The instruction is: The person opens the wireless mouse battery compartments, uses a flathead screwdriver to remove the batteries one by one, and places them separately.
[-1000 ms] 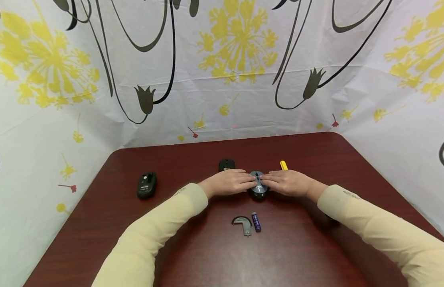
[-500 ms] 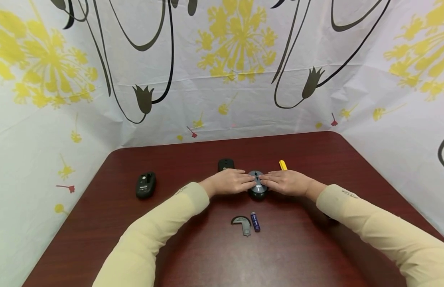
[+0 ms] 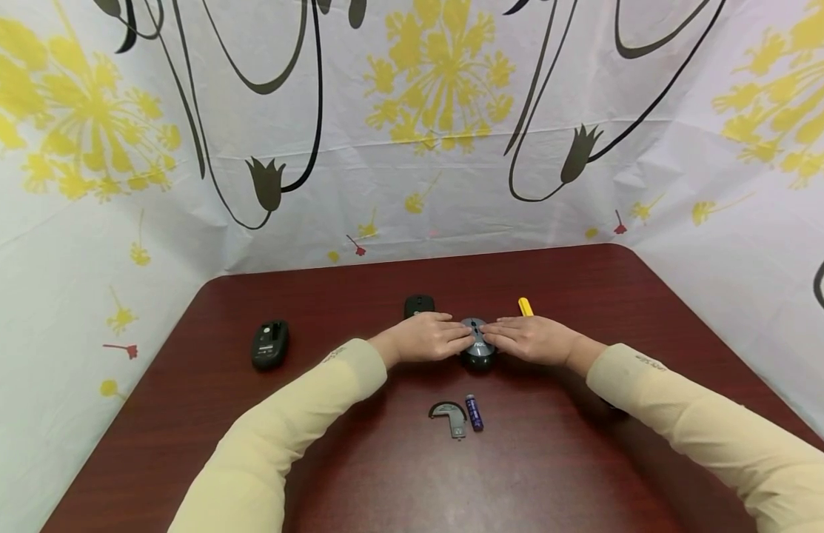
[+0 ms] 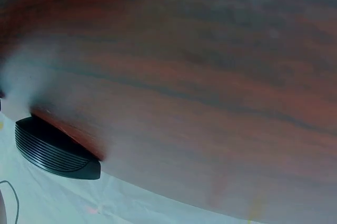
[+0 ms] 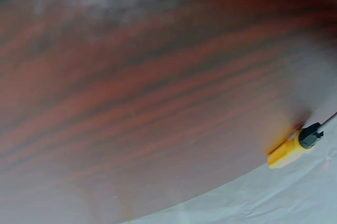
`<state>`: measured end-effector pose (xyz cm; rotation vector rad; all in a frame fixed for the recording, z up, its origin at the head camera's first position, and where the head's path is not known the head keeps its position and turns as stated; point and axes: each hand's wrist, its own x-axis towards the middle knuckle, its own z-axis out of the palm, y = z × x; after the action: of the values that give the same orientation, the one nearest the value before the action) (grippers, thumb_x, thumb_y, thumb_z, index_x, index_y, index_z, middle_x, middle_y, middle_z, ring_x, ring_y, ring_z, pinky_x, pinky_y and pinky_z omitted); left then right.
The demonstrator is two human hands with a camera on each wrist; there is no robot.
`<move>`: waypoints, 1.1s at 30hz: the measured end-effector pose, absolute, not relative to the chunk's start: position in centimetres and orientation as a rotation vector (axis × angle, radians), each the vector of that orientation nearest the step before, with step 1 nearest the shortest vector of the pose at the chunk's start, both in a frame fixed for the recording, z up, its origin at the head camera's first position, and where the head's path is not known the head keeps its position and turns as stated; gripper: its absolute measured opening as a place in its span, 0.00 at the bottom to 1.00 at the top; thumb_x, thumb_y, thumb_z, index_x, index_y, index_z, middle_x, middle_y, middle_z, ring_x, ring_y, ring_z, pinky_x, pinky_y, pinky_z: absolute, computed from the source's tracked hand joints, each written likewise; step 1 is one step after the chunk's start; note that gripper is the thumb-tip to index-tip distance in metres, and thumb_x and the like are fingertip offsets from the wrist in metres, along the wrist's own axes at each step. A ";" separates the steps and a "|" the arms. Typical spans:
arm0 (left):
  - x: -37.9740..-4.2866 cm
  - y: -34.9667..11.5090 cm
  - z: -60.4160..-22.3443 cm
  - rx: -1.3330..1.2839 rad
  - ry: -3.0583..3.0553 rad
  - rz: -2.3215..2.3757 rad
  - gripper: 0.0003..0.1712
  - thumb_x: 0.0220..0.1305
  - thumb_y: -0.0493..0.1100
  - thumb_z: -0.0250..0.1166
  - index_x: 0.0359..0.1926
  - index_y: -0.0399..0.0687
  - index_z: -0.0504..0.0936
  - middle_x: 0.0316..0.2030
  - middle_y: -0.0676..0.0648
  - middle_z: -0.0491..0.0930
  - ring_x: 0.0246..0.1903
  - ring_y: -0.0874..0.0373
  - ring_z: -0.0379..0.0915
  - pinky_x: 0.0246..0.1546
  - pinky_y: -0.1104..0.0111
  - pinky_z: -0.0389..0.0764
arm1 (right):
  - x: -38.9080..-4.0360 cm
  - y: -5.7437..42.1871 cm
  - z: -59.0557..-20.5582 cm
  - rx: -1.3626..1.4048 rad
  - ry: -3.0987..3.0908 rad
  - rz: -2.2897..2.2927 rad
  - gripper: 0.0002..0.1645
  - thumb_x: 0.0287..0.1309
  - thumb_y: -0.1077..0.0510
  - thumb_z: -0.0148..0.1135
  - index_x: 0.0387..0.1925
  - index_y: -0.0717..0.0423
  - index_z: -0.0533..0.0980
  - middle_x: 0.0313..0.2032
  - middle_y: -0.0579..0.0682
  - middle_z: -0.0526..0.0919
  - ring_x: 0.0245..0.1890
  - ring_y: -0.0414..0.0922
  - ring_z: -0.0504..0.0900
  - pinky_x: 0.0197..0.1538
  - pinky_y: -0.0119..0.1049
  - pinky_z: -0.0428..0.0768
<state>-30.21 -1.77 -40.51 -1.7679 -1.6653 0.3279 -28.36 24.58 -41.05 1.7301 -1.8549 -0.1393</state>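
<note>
On the gray mouse (image 3: pixel 480 350): fingertips (image 3: pixel 462 343) of both hands meet the upper face from opposite sides; the fingers lie extended, neither clenched nor visibly wrapped round the body.
Left hand (image 3: pixel 425 337): back upward, reaching in from the desk's left-edge side.
Right hand (image 3: pixel 533 340): back upward, mirroring it from the right-edge side.
Mouse seat: on the desk (image 3: pixel 345 296), slightly right of midway between left and right edges, wheel end toward the far edge.
Finger pressure: as judged here, best applied straight down and equally from both sides, so that the mouse neither rocks nor slides.
Wrists: best held clear of the black mouse (image 3: pixel 420 305) behind the left hand and the yellow handle (image 3: pixel 526 306) behind the right.
Near-edge side: gray piece (image 3: pixel 457 422) with a curved dark rim, just beside a blue battery (image 3: pixel 474 413).
Left-edge side: turned-over mouse (image 3: pixel 270 346), underside apparently up.
Thumbs: hidden; any side grip cannot be told.
Right sleeve (image 3: pixel 691 422): covers most of a dark object (image 3: pixel 617 409), unidentified.
Wrist views: no fingers show; in the right one, the handle's shaft is cut off; in the left, a ribbed black object (image 4: pixel 58 149) is uncertain.
Near edge: outside the head view.
</note>
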 end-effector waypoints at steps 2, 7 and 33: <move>-30.2 -2.0 -40.4 -1.754 -1.652 0.307 0.18 0.66 0.44 0.49 0.52 0.43 0.74 0.46 0.46 0.76 0.46 0.59 0.72 0.47 0.63 0.73 | -28.3 24.5 -40.9 1.715 -1.852 -0.156 0.23 0.69 0.61 0.26 0.49 0.67 0.68 0.49 0.60 0.74 0.47 0.48 0.75 0.46 0.41 0.75; -30.1 -2.5 -40.3 -1.723 -1.645 0.238 0.20 0.64 0.45 0.52 0.54 0.41 0.73 0.47 0.44 0.76 0.46 0.59 0.72 0.45 0.63 0.74 | -28.0 24.2 -40.2 1.677 -1.888 -0.183 0.24 0.69 0.63 0.22 0.52 0.67 0.66 0.51 0.59 0.72 0.49 0.47 0.73 0.48 0.41 0.74; -26.1 -5.3 -38.5 -1.591 -1.884 -0.298 0.26 0.61 0.47 0.56 0.58 0.41 0.67 0.50 0.47 0.73 0.50 0.61 0.68 0.52 0.73 0.66 | -24.6 21.6 -37.0 1.561 -2.035 0.310 0.23 0.67 0.52 0.38 0.56 0.61 0.67 0.50 0.47 0.74 0.47 0.40 0.75 0.46 0.36 0.75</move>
<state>-26.12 -5.33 -38.50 -1.5913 -1.8841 -0.2978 -24.63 21.58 -36.96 1.5608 -2.0353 0.3098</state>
